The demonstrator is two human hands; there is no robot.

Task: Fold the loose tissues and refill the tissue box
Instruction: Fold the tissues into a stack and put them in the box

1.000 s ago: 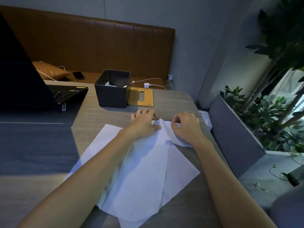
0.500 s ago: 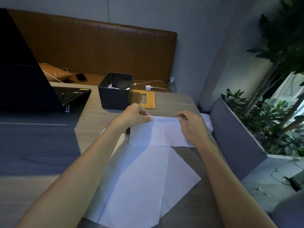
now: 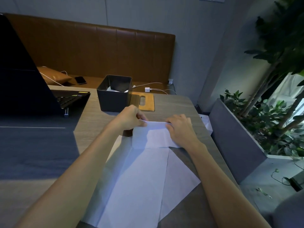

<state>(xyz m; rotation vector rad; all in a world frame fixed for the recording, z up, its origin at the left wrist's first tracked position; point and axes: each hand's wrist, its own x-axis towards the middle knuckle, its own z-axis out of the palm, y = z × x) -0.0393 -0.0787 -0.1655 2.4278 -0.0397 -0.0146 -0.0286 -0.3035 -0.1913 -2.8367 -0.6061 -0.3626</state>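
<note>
Evidently the person's left hand [image 3: 131,118] is pinching the upper left corner of a white, half-folded paper tissue [image 3: 151,136] between thumb and curled fingers, while the right hand [image 3: 179,127] is gripping the upper right edge, fingers curled over it. The tissue is hanging from that edge, its lower edge reaching the far end of the loose white tissue sheets [image 3: 139,181], which are lying overlapped on the pale wood-grain tabletop [image 3: 92,124] nearer the person. Judging by its drooping, the paper is proving very light, soft and easy to tear, so a gentle pinch at both top corners is probably serving best; a hard pull is likely to skew the fold. That tabletop is looking smooth and firm enough for pressing creases. At far left an open black laptop [image 3: 32,83] is standing; beyond the hands the dark grey square tissue box [image 3: 113,99] is sitting open with some white paper showing inside, and a flat wooden lid with an oval slot [image 3: 146,102] is lying just beside it on the right. A brown padded bench [image 3: 98,51] is running along the wall behind, and a grey planter of green leafy plants [image 3: 233,145] is bordering the tabletop on the right.
</note>
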